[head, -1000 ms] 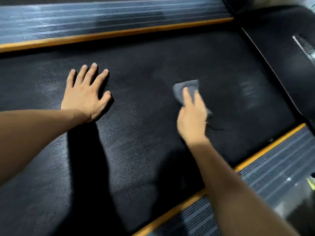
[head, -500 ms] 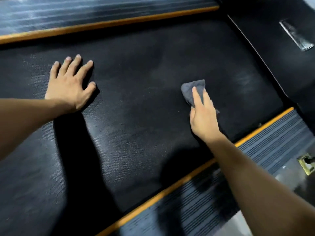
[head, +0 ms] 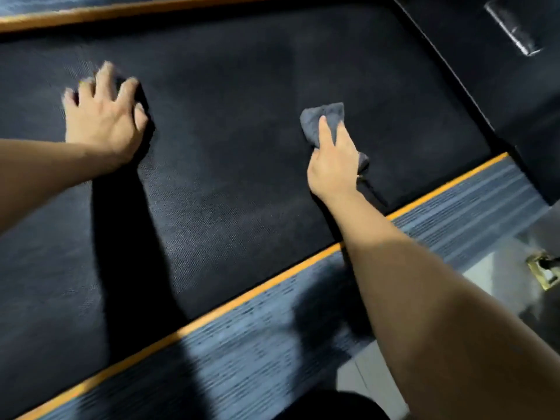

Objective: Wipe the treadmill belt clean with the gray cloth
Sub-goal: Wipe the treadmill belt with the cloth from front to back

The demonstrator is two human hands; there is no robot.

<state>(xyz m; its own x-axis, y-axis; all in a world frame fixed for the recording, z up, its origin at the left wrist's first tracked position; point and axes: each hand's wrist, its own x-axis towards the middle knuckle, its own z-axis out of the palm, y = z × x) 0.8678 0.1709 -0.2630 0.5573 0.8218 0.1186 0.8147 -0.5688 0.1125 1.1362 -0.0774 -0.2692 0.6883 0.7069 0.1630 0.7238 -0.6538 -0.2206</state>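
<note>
Lying on treadmill belt (head: 242,177): left hand (head: 103,122), well apart from right hand (head: 333,165). Sitting under right hand's fingers (head: 325,131): cloth (head: 321,116), jutting out ahead of them. Running along behind right hand: side rail (head: 454,213).

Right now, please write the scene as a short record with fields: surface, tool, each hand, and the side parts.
surface: black treadmill belt, textured
tool: gray cloth, crumpled, on the belt
right hand: holds the cloth against the belt, index finger lying on top
left hand: on the belt with fingers spread, blurred
side parts: orange-edged side rail near the right arm
</note>
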